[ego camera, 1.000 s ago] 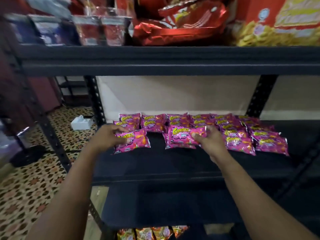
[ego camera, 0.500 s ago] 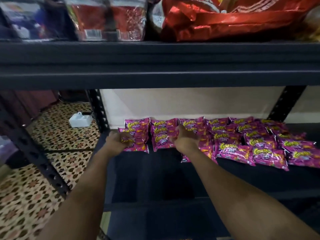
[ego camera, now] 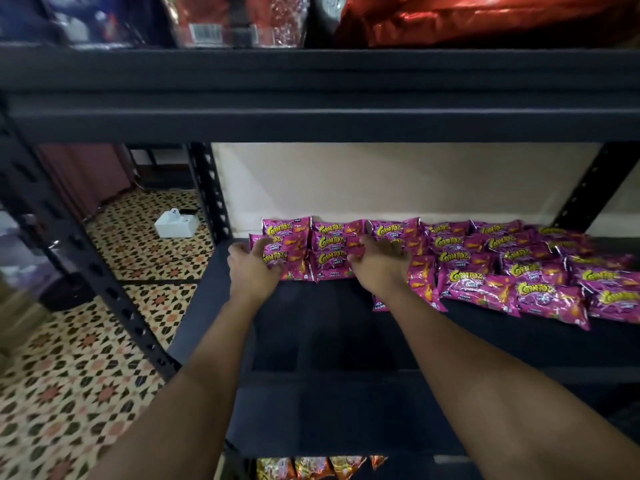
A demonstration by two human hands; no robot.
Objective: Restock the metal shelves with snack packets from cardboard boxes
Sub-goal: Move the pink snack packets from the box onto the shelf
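While both arms reach deep into the dark metal shelf [ego camera: 346, 341], the left hand [ego camera: 251, 268] lies on the leftmost stack of pink Corntoz packets [ego camera: 285, 252], fingers fairly straight, thumb spread off to the stack's left side; looks like pressing, not a grip. Right hand [ego camera: 379, 265] sits on the next stacks over, its thumb side against the second-column packet [ego camera: 330, 263], palm covering the third-column packet [ego camera: 420, 284] beneath it. Can't tell whether its fingers are curled on anything; they're hidden behind the back of the hand.

Packets lie flat in overlapping rows at the back of the shelf, against the cream wall [ego camera: 381, 181]. More pink packets [ego camera: 540, 275] run well to the right of the right hand, front ones nearer the shelf edge.

Above both hands: upper shelf [ego camera: 311, 98] carrying red foil bags [ego camera: 467, 19]. Below the forearms: orange packets [ego camera: 311, 467] on a lower level. Left of the left hand, past the upright: patterned tile floor [ego camera: 86, 375] with a white box [ego camera: 176, 225].
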